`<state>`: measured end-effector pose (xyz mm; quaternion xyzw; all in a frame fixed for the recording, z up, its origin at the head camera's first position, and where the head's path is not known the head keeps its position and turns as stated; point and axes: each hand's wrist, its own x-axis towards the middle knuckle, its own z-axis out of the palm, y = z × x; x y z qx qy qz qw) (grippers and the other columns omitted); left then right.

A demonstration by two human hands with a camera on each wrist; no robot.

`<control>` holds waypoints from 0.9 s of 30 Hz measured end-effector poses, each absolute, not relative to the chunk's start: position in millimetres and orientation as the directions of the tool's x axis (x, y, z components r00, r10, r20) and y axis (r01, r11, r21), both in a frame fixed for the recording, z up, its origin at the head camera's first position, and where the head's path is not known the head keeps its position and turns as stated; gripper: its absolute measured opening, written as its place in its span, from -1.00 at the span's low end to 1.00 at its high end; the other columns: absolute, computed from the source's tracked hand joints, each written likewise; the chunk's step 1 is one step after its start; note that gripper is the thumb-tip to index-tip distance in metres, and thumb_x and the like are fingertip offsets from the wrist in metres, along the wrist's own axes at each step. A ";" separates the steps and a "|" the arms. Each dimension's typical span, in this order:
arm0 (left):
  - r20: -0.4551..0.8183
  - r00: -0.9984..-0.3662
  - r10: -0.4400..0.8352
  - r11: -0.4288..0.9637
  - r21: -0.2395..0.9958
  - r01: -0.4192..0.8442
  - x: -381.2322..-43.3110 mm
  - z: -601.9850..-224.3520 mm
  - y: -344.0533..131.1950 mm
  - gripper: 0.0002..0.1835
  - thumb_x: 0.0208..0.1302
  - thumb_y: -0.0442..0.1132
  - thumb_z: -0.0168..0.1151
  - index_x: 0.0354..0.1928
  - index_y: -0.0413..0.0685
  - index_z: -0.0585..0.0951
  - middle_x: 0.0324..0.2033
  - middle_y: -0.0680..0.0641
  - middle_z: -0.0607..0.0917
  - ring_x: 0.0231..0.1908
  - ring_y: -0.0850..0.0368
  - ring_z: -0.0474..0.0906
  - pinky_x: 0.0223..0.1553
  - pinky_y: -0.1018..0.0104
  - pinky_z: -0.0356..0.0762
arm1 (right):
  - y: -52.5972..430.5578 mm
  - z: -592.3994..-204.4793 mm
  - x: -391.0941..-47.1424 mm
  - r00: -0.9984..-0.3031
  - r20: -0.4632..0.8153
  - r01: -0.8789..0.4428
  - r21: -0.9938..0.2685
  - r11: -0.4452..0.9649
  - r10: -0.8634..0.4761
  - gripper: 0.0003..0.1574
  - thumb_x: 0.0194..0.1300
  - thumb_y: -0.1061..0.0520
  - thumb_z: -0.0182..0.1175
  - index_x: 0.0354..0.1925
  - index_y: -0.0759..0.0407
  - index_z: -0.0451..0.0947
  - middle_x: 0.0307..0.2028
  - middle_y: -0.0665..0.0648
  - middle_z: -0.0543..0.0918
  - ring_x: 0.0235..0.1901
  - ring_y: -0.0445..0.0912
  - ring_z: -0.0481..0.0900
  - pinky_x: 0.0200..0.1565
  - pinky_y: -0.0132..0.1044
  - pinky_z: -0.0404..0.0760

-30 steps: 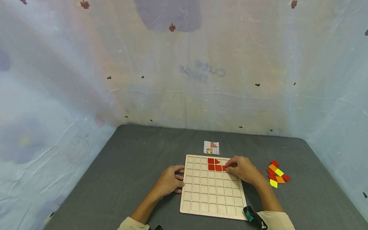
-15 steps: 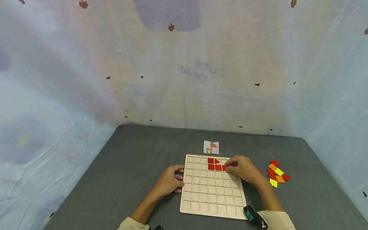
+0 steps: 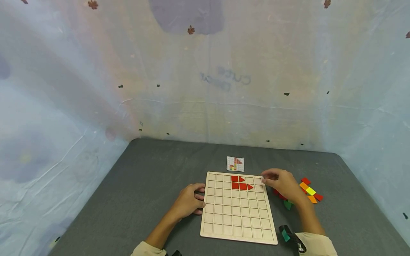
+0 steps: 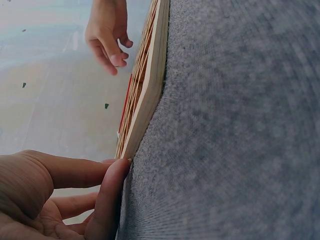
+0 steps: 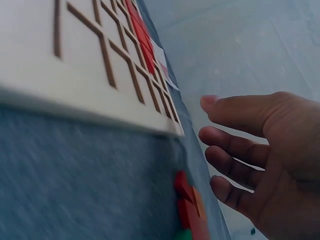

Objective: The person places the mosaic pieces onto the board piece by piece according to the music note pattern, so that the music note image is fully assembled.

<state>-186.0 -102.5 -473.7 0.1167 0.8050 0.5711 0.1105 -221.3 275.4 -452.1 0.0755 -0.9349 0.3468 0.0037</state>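
A pale wooden grid board (image 3: 227, 209) lies on the grey table, with several red tiles (image 3: 238, 186) in its upper cells. Two of these are triangles pointing right. At the board's left edge rests my left hand (image 3: 189, 201), its thumb and fingers touching the rim; in the left wrist view the fingertips meet the wood. My right hand (image 3: 283, 183) hovers by the upper right corner, fingers relaxed and bent. Nothing shows between its thumb and fingers in the right wrist view. Loose red, orange, yellow and green tiles (image 3: 310, 191) lie right of the board, partly hidden by this hand.
A small printed card (image 3: 235, 164) with a coloured grid pattern lies just behind the board. Hanging sheets (image 3: 205, 106) enclose the table (image 3: 160, 167) at the back and sides. A strapped wrist device (image 3: 287, 234) sits at the right sleeve.
My right hand has left the red triangle in the second row and moved right, off the board toward the loose tiles. That triangle now shows fully. My left hand stays put.
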 end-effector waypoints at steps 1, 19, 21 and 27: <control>-0.045 -0.948 0.315 0.320 0.945 0.062 -186.0 -473.9 -102.5 -0.26 0.13 -0.57 0.41 0.42 -0.40 0.48 0.16 -0.28 0.58 -0.07 -0.02 0.64 -0.44 0.17 0.80 | 279.0 -451.7 -220.6 -0.990 0.060 -0.136 -0.651 0.747 -0.128 -0.60 0.44 0.06 0.40 0.14 0.21 0.71 -0.15 0.07 0.73 -0.18 -0.07 0.62 -0.19 -0.20 0.64; -0.049 -0.950 0.307 0.311 0.949 0.052 -186.3 -476.4 -102.5 -0.25 0.14 -0.56 0.42 0.43 -0.37 0.47 0.18 -0.28 0.58 -0.06 -0.02 0.64 -0.44 0.18 0.80 | 333.6 -460.1 -210.5 -0.991 0.131 -0.074 -0.634 0.770 0.013 -0.43 0.45 -0.02 0.40 0.25 0.29 0.63 0.00 0.27 0.76 -0.04 0.15 0.70 -0.07 -0.08 0.69; -0.050 -0.951 0.305 0.311 0.949 0.050 -186.1 -476.0 -102.3 -0.26 0.13 -0.56 0.42 0.43 -0.38 0.47 0.18 -0.28 0.58 -0.06 -0.02 0.65 -0.45 0.18 0.80 | 337.4 -460.8 -209.2 -0.991 0.131 -0.059 -0.635 0.770 0.032 -0.42 0.46 -0.03 0.39 0.27 0.30 0.62 0.01 0.30 0.76 -0.02 0.18 0.71 -0.03 -0.01 0.71; -0.051 -0.952 0.303 0.324 0.944 0.052 -186.7 -475.9 -102.0 -0.27 0.14 -0.56 0.41 0.42 -0.37 0.48 0.17 -0.27 0.58 -0.06 -0.01 0.65 -0.45 0.21 0.80 | 349.0 -459.6 -204.6 -0.992 0.096 0.004 -0.646 0.763 0.086 -0.36 0.48 -0.02 0.35 0.30 0.37 0.55 0.07 0.41 0.71 0.01 0.26 0.68 0.02 0.18 0.71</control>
